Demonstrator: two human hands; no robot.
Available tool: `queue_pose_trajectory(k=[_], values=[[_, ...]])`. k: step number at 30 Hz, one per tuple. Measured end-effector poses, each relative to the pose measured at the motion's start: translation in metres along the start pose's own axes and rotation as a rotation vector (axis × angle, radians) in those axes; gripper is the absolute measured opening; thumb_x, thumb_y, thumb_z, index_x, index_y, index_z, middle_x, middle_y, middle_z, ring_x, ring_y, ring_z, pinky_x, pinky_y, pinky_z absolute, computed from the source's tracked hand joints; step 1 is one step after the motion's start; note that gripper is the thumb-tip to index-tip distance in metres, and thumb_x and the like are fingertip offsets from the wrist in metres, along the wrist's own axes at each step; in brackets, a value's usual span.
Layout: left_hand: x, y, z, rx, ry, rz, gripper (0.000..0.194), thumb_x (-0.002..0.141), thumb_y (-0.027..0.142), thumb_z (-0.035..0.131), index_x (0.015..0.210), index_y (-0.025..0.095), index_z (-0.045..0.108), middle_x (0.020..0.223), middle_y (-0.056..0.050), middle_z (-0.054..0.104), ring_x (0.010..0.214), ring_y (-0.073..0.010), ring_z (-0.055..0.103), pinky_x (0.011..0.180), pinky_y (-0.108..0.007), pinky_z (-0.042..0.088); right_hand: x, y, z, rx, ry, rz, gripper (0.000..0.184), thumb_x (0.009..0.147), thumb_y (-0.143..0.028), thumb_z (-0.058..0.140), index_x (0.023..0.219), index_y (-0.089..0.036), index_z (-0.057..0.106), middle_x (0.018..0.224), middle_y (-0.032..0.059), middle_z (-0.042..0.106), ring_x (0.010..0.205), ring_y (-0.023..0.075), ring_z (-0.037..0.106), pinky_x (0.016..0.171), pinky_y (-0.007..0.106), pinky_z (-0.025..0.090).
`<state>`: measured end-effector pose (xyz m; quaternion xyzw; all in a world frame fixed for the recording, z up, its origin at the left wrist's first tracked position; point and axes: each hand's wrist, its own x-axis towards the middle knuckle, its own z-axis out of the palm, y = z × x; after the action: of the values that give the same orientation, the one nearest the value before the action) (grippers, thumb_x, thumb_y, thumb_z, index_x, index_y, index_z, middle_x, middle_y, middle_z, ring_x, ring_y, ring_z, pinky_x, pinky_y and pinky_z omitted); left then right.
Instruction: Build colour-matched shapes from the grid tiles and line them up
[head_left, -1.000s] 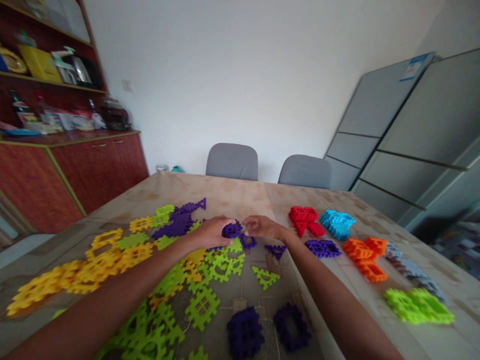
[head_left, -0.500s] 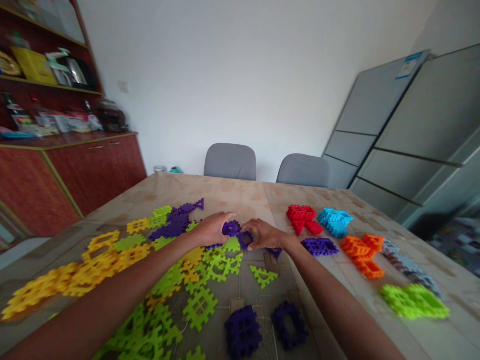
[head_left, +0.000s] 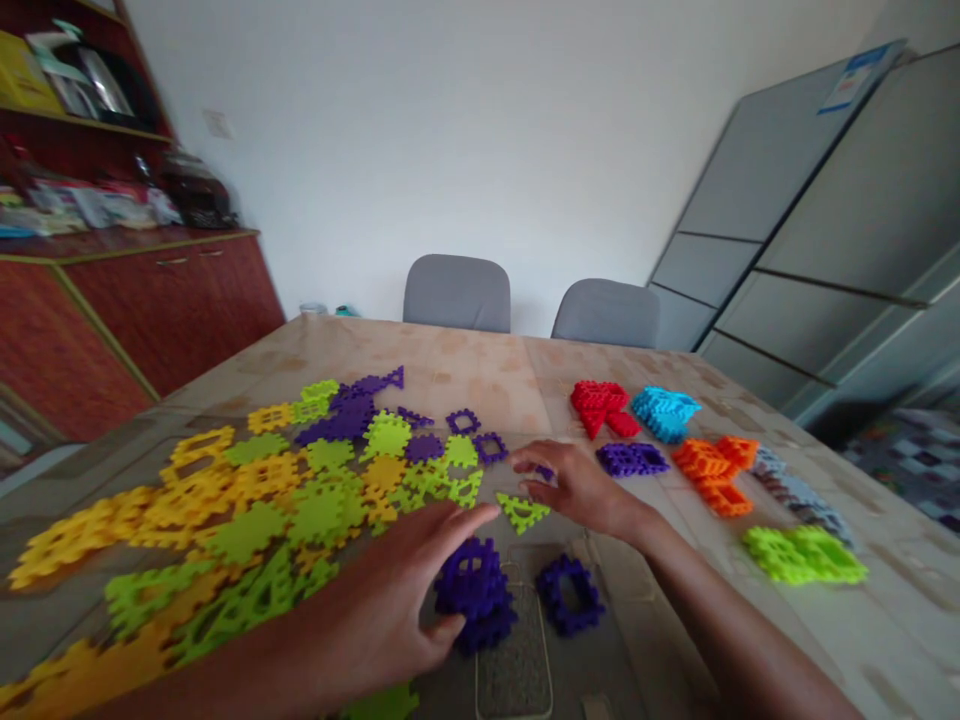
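Note:
My left hand [head_left: 409, 590] reaches in from the lower left, thumb and fingers around the edges of a purple toothed window piece [head_left: 472, 572]. That piece overlaps another purple piece [head_left: 491, 632] on the table. My right hand [head_left: 574, 485] hovers with its fingers apart and slightly bent, holding nothing. Beneath its fingers part of a small purple piece [head_left: 546, 472] shows. Left of it lie two purple square frames, one nearer [head_left: 491, 447] and one farther [head_left: 463, 421]. A lime triangle frame [head_left: 523, 511] lies between the hands, and a thick purple frame [head_left: 570, 595] sits right of the stack.
Yellow pieces [head_left: 150, 522] and lime pieces [head_left: 322, 510] spread over the left side, with purple ones [head_left: 349, 412] behind. On the right stand red [head_left: 600, 405], blue [head_left: 665, 412], orange [head_left: 712, 475], grey [head_left: 799, 490] and lime stacks [head_left: 806, 553]. Two chairs [head_left: 456, 292] back the table.
My left hand has brought the purple window piece nearer, onto the near purple piece. My right hand has let go of a purple square frame and moved right. The view has tilted slightly.

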<state>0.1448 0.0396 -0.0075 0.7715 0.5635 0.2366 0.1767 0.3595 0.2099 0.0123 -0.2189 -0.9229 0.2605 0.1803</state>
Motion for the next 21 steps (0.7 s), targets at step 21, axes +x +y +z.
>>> queue_pose_trajectory(k=[21], values=[[-0.010, 0.026, 0.020, 0.102, -0.050, -0.104, 0.073, 0.074, 0.018, 0.066, 0.141, 0.033, 0.040, 0.127, -0.002, 0.059, 0.117, -0.0259, 0.051, 0.105, -0.044, 0.037, -0.052, -0.060, 0.008, -0.175, -0.266, -0.075, 0.007, 0.085, -0.015, 0.064, 0.080, -0.020, 0.066, 0.090, 0.0016, 0.065, 0.094, 0.0186, 0.054, 0.085, 0.035, 0.038]])
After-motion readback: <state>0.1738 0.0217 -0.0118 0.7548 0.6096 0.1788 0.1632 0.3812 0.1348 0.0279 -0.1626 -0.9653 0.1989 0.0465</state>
